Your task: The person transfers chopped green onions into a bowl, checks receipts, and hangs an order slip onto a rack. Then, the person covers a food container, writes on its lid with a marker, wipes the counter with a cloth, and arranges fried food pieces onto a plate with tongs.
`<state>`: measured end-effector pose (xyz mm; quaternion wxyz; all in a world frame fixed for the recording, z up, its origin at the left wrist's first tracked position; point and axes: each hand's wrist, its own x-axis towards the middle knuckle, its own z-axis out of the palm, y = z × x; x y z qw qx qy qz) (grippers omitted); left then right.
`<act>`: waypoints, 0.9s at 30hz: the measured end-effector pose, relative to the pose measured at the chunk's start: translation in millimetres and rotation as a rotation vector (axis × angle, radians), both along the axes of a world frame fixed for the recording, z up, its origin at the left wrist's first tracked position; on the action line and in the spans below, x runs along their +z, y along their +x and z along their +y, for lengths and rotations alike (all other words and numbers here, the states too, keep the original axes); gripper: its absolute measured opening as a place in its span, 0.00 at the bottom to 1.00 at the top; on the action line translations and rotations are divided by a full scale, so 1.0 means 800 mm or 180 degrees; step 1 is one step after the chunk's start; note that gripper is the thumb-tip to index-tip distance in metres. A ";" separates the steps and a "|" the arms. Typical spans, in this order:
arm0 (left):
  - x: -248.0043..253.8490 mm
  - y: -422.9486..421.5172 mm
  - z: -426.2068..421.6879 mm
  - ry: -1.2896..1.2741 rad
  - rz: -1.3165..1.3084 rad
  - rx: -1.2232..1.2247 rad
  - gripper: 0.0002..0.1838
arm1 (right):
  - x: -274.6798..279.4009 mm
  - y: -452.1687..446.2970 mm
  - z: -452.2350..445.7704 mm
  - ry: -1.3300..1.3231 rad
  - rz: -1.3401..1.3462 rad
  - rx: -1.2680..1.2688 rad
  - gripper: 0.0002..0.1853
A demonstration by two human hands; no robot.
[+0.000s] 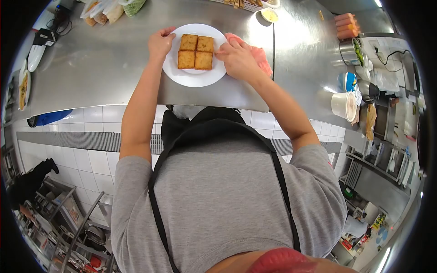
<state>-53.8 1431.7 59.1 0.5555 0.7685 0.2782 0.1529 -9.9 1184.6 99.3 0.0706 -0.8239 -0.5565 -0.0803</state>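
Four browned square pieces lie close together, two by two, on a round white plate on the steel counter. My left hand has its fingers closed on the plate's left rim. At the right rim is my right hand, its fingers bent over a pink cloth and its fingertips by the plate's edge. The cloth lies bunched under and beyond that hand. Part of the right fingers' grip is hidden.
Filled plastic bags stand at the back left. A small bowl is at the back right, with a white tub and other containers along the right side. Two other people show at the lower left and lower right.
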 end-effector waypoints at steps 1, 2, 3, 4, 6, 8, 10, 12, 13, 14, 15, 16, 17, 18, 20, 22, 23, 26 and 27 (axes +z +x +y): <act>-0.002 0.000 0.001 -0.0018 -0.0013 0.0013 0.14 | 0.003 -0.008 -0.001 -0.0002 -0.0054 -0.0012 0.13; -0.002 0.001 0.000 -0.0020 -0.0018 0.0029 0.14 | 0.005 -0.015 -0.004 -0.0066 0.0107 0.0007 0.13; -0.002 0.001 -0.001 -0.0021 -0.0024 0.0043 0.14 | 0.008 -0.024 -0.006 -0.0129 0.0267 0.0024 0.14; -0.002 0.002 -0.002 -0.0022 -0.0035 0.0058 0.14 | 0.011 -0.030 -0.009 -0.0191 0.0421 0.0042 0.15; -0.004 0.004 -0.002 0.0032 -0.0045 0.0021 0.14 | 0.008 -0.040 -0.018 0.0009 0.0583 0.0141 0.15; -0.006 0.006 0.001 -0.0013 -0.0065 -0.0050 0.14 | 0.008 -0.034 -0.023 0.0117 0.0579 0.0081 0.16; -0.008 0.003 0.006 -0.0170 -0.0095 -0.0159 0.14 | 0.008 -0.007 -0.020 0.0123 0.0409 -0.0142 0.16; 0.001 -0.002 0.011 -0.0319 0.0043 -0.0280 0.15 | 0.005 0.026 -0.003 0.0198 0.0547 -0.0202 0.17; 0.006 -0.002 0.013 -0.0390 0.0104 -0.0339 0.15 | 0.004 0.045 0.005 0.0237 0.0609 -0.0228 0.18; 0.007 -0.001 0.015 -0.0431 0.0091 -0.0344 0.16 | -0.002 0.063 0.015 0.0274 0.0586 -0.0212 0.18; 0.005 0.000 0.014 -0.0470 0.0088 -0.0353 0.16 | -0.008 0.078 0.025 0.0314 0.0573 -0.0200 0.18; 0.002 0.000 0.015 -0.0511 0.0089 -0.0363 0.16 | -0.016 0.089 0.033 0.0351 0.0563 -0.0189 0.19; 0.003 0.000 0.015 -0.0419 0.0086 -0.0384 0.16 | -0.015 0.095 0.039 0.0441 0.0681 -0.0231 0.19; 0.002 0.001 0.014 -0.0333 0.0085 -0.0404 0.16 | -0.016 0.100 0.043 0.0525 0.0801 -0.0273 0.18; 0.004 0.002 0.013 0.0008 0.0238 -0.0486 0.16 | -0.019 0.101 0.040 0.0705 0.0777 -0.0287 0.18; 0.010 0.006 0.017 0.0527 0.0548 -0.0607 0.16 | -0.027 0.093 0.028 0.0902 0.0491 -0.0229 0.19; 0.005 0.010 0.021 0.0483 0.0598 -0.0628 0.16 | -0.019 0.081 0.019 0.0686 0.0377 -0.0281 0.18; -0.013 0.016 0.027 0.0360 0.0714 -0.0590 0.15 | 0.009 0.006 -0.015 0.0232 0.0052 -0.0453 0.15; -0.011 0.016 0.025 0.0354 0.0709 -0.0527 0.15 | 0.013 -0.018 -0.024 0.0234 -0.0067 -0.0542 0.13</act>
